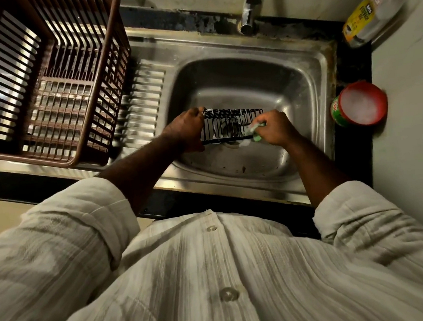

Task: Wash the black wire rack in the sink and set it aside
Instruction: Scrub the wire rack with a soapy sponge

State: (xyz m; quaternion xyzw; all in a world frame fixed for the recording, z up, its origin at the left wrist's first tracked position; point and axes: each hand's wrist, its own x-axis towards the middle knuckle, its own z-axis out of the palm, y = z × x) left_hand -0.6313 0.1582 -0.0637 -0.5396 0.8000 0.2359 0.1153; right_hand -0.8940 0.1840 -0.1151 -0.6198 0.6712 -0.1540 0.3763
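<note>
The wire rack is in the sink, between the left hand and the right hand, which holds a sponge. A basket sits on the drainboard to the left, the tap is behind, and a bottle and tub are to the right.

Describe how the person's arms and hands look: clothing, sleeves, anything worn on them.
The left hand and right hand are bare: no gloves, rings or watch show. Both forearms are uncovered. The left sleeve and right sleeve are rolled up, in cream, finely ribbed fabric, part of a shirt with pale round buttons.
</note>
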